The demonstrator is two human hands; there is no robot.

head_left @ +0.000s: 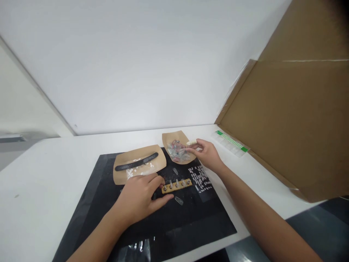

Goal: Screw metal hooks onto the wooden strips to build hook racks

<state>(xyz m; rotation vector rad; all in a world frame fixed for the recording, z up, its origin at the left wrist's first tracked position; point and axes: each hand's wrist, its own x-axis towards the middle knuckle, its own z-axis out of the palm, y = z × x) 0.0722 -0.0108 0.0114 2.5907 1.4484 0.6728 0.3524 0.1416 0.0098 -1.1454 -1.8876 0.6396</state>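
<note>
My left hand (143, 193) is at the left end of a yellow nail stand (177, 186), its curled fingers against the end and its thumb along the near side. Several clear nail tips stand upright on its posts. One loose clear nail tip (179, 200) lies in front of the stand, another (175, 171) behind it. My right hand (205, 153) reaches over a brown paper tray (169, 137) heaped with clear and pinkish nail tips (178, 151). Its thumb and fingers pinch together at the heap; what they hold is hard to make out. A pale cover sits on one finger.
A second paper tray (140, 152) holds a curved black nail file (136, 162) and small white pieces. Rows of white adhesive tabs (200, 178) lie on the black mat (174, 220). A clear green-marked sheet (231, 141) lies by the cardboard panel (286, 120) at right.
</note>
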